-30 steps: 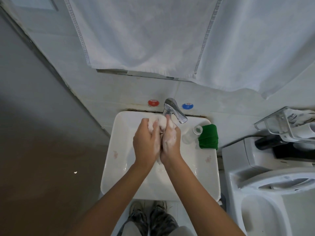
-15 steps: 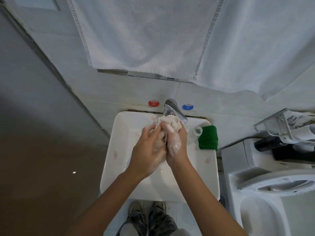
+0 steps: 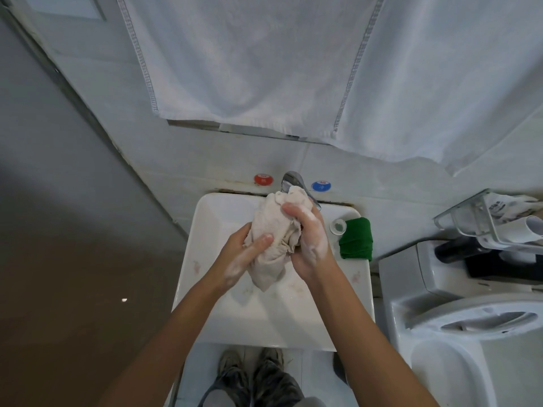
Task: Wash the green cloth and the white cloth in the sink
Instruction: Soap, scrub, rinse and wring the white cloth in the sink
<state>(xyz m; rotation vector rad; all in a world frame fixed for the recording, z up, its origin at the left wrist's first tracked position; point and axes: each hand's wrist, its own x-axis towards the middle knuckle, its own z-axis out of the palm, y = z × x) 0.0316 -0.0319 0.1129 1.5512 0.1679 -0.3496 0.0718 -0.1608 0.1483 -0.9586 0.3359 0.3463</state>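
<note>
A wet, crumpled white cloth (image 3: 271,239) hangs bunched over the white sink (image 3: 202,239), just below the chrome tap (image 3: 291,180). My left hand (image 3: 239,254) grips its lower left side, thumb across the front. My right hand (image 3: 308,239), covered in soap foam, grips its right side with fingers curled over the top. The folded green cloth (image 3: 356,239) lies on the sink's right rim, untouched.
A small round cap or bottle top (image 3: 338,226) sits on the rim beside the green cloth. Red (image 3: 263,179) and blue (image 3: 321,185) knobs flank the tap. White towels (image 3: 264,69) hang above. A toilet (image 3: 458,318) stands at right, with a rack (image 3: 493,218) above it.
The cloth has opened out from a tight ball between my palms into a longer bundle. My hands have drawn slightly apart, the left sliding lower and the right staying on top.
</note>
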